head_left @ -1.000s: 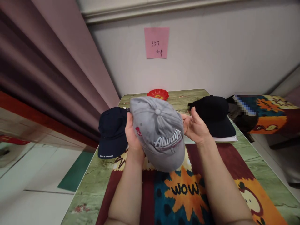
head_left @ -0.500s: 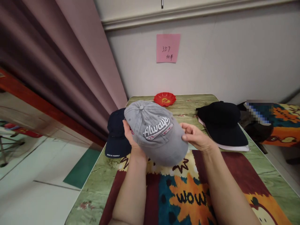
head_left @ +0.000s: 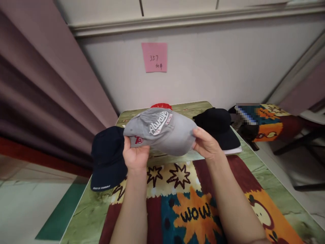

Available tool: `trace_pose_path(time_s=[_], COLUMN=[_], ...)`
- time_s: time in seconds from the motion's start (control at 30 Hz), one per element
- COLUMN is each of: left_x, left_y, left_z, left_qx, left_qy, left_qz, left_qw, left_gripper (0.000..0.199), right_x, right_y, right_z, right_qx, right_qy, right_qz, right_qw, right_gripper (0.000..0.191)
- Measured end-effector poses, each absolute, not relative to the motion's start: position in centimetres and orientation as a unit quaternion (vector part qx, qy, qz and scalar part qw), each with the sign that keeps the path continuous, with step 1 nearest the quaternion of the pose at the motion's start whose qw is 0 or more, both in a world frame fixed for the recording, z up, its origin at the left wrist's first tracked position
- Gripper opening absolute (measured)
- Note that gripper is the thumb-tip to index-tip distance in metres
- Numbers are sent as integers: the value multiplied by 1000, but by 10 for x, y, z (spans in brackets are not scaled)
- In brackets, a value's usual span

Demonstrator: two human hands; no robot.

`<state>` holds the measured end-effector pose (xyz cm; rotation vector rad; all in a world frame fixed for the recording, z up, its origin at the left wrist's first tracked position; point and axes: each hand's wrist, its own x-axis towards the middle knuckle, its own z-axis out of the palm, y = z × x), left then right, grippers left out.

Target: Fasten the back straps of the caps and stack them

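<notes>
A grey baseball cap (head_left: 162, 135) with white "Always" lettering is held above the table between both hands. My left hand (head_left: 135, 154) grips the crown's lower edge at the left, thumb outside and its other fingers partly hidden under the cap. At the brim's right end, my right hand (head_left: 207, 144) pinches the edge. To the left lies a navy cap (head_left: 108, 159), brim toward me. A black cap (head_left: 215, 125) sits at the right on top of something pale whose edge shows beneath.
Behind the grey cap, a red scalloped dish (head_left: 162, 106) is partly covered. A colourful "WOW" mat (head_left: 154, 217) covers the near part of the green table (head_left: 83, 217). A pink note (head_left: 154, 57) is stuck on the back wall; another patterned surface (head_left: 269, 130) stands at the right.
The grey cap has tilted, its crown turning left and its brim swinging up to the right. Both hands still hold it. The head view has shifted right.
</notes>
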<state>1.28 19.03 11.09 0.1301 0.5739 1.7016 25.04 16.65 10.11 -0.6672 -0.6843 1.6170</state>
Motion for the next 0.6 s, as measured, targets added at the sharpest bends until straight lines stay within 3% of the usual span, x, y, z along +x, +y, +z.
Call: trace_pose_path(time_s=[0.13,0.3,0.43,0.6], left_x=[15,25,27,22], left_y=[194,189,187,190], left_z=[113,115,116,116], left_qx=[51,91,138,128], left_qy=[268,298,303,343], left_qz=[723,627,585,597], left_qw=[634,714,739,714], left_gripper=[42,48,40,32], right_x=[238,251,292,349], right_y=[161,169,174,184], right_z=[113,119,117,81], right_qx=[-298,-313,-283,-442], right_qy=[-358,-288,-199,-31], right_qz=[680,553,423,265], right_qw=[566,717,837,856], right_gripper=[40,31,25,19])
